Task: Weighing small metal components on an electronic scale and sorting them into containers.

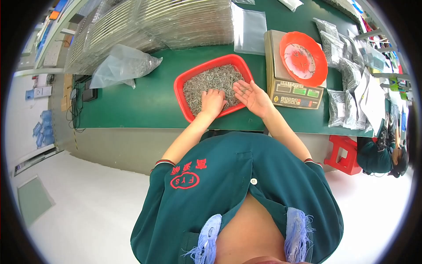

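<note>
A red plastic basket (180, 90) on the green table holds a heap of thin, short metal pieces (200, 83), like screws or pins. My left hand (213, 102) reaches into the basket from the near side, its fingers curled down on the metal pieces. The fingertips are partly hidden. Over the basket's right rim, my right hand (254, 97) is turned palm up with its fingers stretched out. A few of the thin pieces seem to lie on those fingers. To the right, a round red dish (319, 61) with some pieces in it rests on a digital weighing scale (285, 93).
Stacked clear plastic trays (184, 26) rise behind the basket. A clear bag (121, 66) lies at the left, flat empty bags (249, 33) at the back. Several filled bags (336, 105) line the right side. A red stool (340, 154) stands below the table's right end.
</note>
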A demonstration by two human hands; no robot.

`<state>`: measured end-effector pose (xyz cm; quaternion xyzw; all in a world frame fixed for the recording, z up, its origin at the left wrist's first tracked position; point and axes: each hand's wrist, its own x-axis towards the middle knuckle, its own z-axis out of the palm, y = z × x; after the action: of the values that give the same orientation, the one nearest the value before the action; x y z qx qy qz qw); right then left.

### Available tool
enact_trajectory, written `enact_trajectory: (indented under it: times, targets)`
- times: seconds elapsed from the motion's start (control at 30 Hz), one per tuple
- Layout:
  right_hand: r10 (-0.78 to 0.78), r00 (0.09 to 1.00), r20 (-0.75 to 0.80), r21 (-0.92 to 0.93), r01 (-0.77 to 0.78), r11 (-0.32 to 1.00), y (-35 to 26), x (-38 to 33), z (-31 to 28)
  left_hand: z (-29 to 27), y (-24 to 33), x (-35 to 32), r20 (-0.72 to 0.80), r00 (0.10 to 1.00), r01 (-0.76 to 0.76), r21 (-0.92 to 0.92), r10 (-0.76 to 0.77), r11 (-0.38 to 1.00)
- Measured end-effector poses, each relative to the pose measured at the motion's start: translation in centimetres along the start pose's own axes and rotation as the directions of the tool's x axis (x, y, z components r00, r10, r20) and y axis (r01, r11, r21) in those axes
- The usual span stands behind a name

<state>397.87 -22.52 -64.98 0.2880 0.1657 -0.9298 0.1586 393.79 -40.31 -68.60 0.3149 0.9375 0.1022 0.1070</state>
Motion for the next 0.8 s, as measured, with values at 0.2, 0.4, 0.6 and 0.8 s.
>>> enact_trajectory:
  times: [0.2, 0.4, 0.6, 0.8]
  targets:
    - [-0.017, 1.000, -0.001, -0.010, 0.017, 1.000, -0.1, -0.2, -0.1, -0.4, -0.2, 0.1, 0.051, 0.998, -0.023, 0.031, 0.021, 0.999]
    - [-0.019, 1.000, -0.013, -0.002, 0.019, 1.000, 0.0, -0.1, -0.1, 0.0, -0.3, -0.5, 0.077, 0.996, -0.049, 0.018, 0.048, 0.999]
    - [-0.018, 1.000, -0.017, -0.010, 0.018, 1.000, 0.0, 0.1, -0.1, -1.8, -0.3, 0.1, 0.100, 0.995, -0.026, -0.039, 0.029, 0.999]
    - [-0.040, 0.998, -0.051, -0.021, 0.039, 0.999, 0.3, 0.3, -0.2, -5.4, 2.2, 0.9, -0.211, 0.977, -0.091, -0.292, 0.029, 0.952]
